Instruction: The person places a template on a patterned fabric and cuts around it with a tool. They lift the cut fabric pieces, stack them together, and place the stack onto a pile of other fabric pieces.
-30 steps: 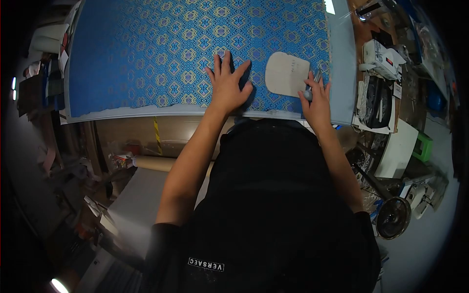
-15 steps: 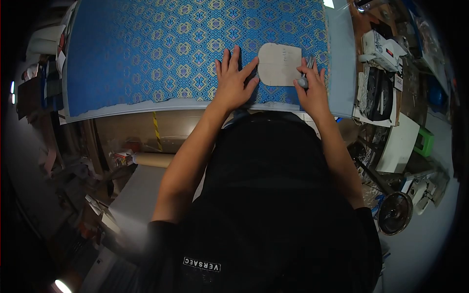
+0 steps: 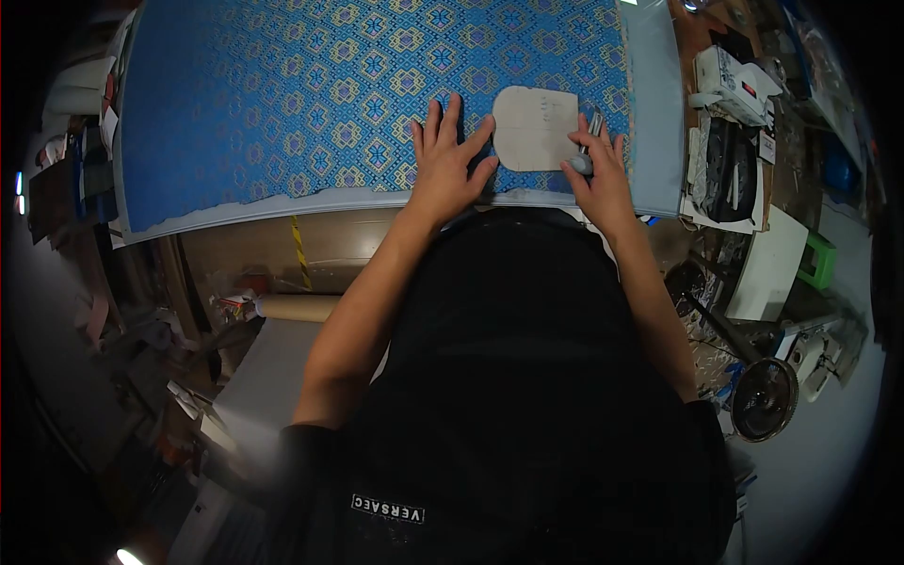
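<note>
A beige card template, rounded on its left side and marked with small writing, lies flat on blue patterned brocade fabric. My left hand rests on the fabric with fingers spread, its thumb and index finger close to the template's left edge. At the template's right edge, my right hand is closed around a silver-grey metal tool. This tool has a rounded end near the thumb and a slim part between the fingers. Its exact kind is hard to make out because the fingers cover much of it.
The fabric covers a pale table. On the right are a white box and a dark bundle. Below stand a black fan and a green stool. A roll of brown paper lies under the table edge.
The view has shifted slightly, so the fabric and template sit a little lower and to the left. Both hands keep nearly the same places around the template.
</note>
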The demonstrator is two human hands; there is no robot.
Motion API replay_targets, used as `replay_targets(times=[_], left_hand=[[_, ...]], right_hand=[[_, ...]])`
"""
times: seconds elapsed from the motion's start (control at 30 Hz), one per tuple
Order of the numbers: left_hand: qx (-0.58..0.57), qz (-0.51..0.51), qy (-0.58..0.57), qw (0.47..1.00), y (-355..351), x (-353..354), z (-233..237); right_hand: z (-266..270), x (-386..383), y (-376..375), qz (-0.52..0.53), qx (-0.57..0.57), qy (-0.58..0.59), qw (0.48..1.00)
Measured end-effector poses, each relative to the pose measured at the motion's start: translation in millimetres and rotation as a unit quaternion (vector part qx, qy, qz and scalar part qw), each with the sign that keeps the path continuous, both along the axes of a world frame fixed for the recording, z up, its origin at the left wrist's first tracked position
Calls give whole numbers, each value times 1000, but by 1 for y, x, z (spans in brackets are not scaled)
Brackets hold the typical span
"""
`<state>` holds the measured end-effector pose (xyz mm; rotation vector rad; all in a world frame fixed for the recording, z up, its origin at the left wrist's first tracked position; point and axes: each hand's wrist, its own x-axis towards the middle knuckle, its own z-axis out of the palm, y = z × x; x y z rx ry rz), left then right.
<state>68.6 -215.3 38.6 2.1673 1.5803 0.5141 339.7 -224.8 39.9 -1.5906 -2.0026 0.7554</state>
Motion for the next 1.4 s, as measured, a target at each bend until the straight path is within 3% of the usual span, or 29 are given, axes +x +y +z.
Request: replay_targets(times=[1.4], left_hand=[[5,24,-6,1000,-6,7,1]], right_hand=[[2,1,-4,-1,-5,-6,1000]])
